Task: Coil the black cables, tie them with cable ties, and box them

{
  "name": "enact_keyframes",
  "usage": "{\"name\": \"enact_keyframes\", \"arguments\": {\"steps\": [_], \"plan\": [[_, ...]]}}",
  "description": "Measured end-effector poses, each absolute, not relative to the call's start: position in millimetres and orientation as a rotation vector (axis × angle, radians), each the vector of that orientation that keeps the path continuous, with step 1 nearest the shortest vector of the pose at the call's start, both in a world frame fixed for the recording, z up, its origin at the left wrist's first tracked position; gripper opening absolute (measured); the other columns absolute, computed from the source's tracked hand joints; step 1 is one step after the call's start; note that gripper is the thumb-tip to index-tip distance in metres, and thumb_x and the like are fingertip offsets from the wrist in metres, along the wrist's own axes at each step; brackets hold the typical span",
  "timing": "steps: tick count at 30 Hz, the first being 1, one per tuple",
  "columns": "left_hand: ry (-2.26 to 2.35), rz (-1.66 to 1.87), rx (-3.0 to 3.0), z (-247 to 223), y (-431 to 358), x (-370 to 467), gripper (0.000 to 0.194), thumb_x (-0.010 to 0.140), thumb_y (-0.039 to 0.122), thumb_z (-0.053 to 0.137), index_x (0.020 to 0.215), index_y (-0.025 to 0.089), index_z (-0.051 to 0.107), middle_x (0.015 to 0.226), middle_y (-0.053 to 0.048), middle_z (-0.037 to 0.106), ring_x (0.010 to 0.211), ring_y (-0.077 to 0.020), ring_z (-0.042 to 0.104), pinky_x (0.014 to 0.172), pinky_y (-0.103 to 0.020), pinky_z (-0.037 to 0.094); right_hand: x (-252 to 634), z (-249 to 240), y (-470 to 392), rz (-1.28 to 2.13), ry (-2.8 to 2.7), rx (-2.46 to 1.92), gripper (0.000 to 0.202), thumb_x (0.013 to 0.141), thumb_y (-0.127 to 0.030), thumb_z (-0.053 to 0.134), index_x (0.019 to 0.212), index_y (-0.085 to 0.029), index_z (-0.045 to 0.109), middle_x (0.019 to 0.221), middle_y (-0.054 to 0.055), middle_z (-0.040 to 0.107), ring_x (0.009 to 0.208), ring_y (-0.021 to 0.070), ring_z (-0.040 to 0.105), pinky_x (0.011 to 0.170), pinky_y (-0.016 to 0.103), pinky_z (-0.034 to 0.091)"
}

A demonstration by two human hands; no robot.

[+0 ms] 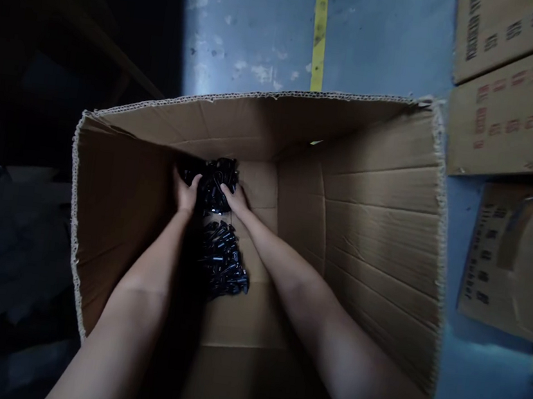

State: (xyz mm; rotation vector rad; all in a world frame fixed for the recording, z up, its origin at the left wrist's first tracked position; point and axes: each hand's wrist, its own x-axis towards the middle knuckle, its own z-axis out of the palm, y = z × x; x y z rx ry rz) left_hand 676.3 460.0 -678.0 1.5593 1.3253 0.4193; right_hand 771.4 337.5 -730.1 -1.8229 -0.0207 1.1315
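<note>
Deep inside a tall open cardboard box (374, 226), both my hands are at a bundle of black cables (217, 187), near the far left corner. My left hand (186, 191) grips its left side, thumb apart from the fingers and close to the box wall. From the right, my right hand (235, 199) holds the same bundle, its thumb on top and the other fingers partly hidden. Just nearer to me, a second shiny black bundle (224, 262) lies on the box bottom, untouched. Dim light hides the exact shape of the pieces.
The box's rough rim (259, 97) surrounds my arms. Closed printed cartons (515, 107) are stacked at the right, with another carton (521, 263) nearer. A yellow line (319, 31) crosses the blue floor (249, 22) beyond. The left side is very dark.
</note>
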Motion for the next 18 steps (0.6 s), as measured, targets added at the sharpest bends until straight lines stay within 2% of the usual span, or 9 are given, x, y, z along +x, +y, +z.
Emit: {"name": "enact_keyframes", "arguments": {"steps": [3,5,7,9,11,12,15,17,18], "plan": [[1.251,0.488,1.942,-675,445,668,0.065,0.094,0.035,0.049,0.148,0.006,0.025,0.157,-0.017,0.022,0.146,-0.0194,0.017,0.119,-0.028,0.010,772,-727,342,1.055,0.027,-1.974,0.070,0.089,-0.042,0.057,0.146,-0.011,0.031,0.153,0.018,0.029,0.144,0.0256,0.020,0.118,0.040,0.016],[1.207,0.367,2.088,-676,436,665,0.054,0.097,0.035,0.040,0.145,0.010,0.036,0.155,-0.016,0.027,0.146,-0.0223,0.018,0.119,-0.035,0.013,768,-723,342,1.025,0.054,-2.038,0.073,0.092,-0.045,0.051,0.149,-0.008,0.023,0.156,0.019,0.017,0.147,0.0262,0.009,0.119,0.042,0.010],[1.161,0.135,2.145,-678,428,665,0.049,0.095,0.033,0.044,0.140,0.015,0.045,0.154,-0.014,0.030,0.147,-0.0265,0.013,0.119,-0.046,0.010,762,-720,342,1.025,0.054,-2.066,0.080,0.089,-0.049,0.054,0.149,-0.007,0.021,0.157,0.020,0.013,0.147,0.0275,0.006,0.119,0.042,0.008],[1.092,-0.037,2.163,-678,420,665,0.048,0.092,0.028,0.049,0.139,0.017,0.046,0.155,-0.012,0.029,0.148,-0.0285,0.004,0.117,-0.055,0.003,757,-717,344,1.046,0.049,-2.068,0.087,0.085,-0.051,0.061,0.149,-0.006,0.022,0.156,0.021,0.016,0.147,0.0300,0.008,0.119,0.044,0.010],[1.044,-0.043,2.121,-674,407,659,0.049,0.092,0.024,0.049,0.141,0.019,0.045,0.158,-0.009,0.023,0.148,-0.0264,-0.001,0.117,-0.056,-0.003,759,-716,346,1.070,0.050,-2.044,0.085,0.085,-0.051,0.060,0.149,-0.007,0.025,0.155,0.021,0.022,0.146,0.0308,0.013,0.119,0.045,0.013],[1.062,0.009,2.038,-670,398,654,0.048,0.091,0.023,0.050,0.140,0.020,0.046,0.158,-0.008,0.022,0.148,-0.0244,0.000,0.118,-0.052,-0.003,761,-716,345,1.078,0.046,-2.020,0.081,0.086,-0.050,0.058,0.148,-0.008,0.027,0.154,0.019,0.026,0.145,0.0293,0.017,0.119,0.043,0.014],[1.310,0.203,1.625,-661,365,632,0.039,0.091,0.021,0.051,0.129,0.021,0.056,0.152,-0.008,0.037,0.145,-0.0184,0.022,0.119,-0.037,0.014,767,-716,329,1.074,0.055,-1.943,0.067,0.091,-0.046,0.051,0.148,-0.017,0.031,0.154,0.010,0.029,0.145,0.0211,0.021,0.119,0.034,0.017],[1.489,0.256,1.388,-661,348,621,0.031,0.094,0.023,0.041,0.112,0.014,0.065,0.133,-0.014,0.057,0.131,-0.0159,0.046,0.108,-0.026,0.034,763,-716,312,1.085,0.121,-1.902,0.060,0.096,-0.048,0.036,0.149,-0.020,0.027,0.156,0.008,0.027,0.145,0.0203,0.019,0.118,0.035,0.019],[1.542,0.250,1.311,-664,344,620,0.040,0.097,0.025,0.031,0.100,0.010,0.068,0.118,-0.016,0.065,0.119,-0.0152,0.057,0.099,-0.023,0.043,758,-716,305,1.116,0.156,-1.873,0.059,0.098,-0.049,0.027,0.149,-0.020,0.027,0.155,0.010,0.028,0.144,0.0218,0.022,0.117,0.038,0.023]]}}
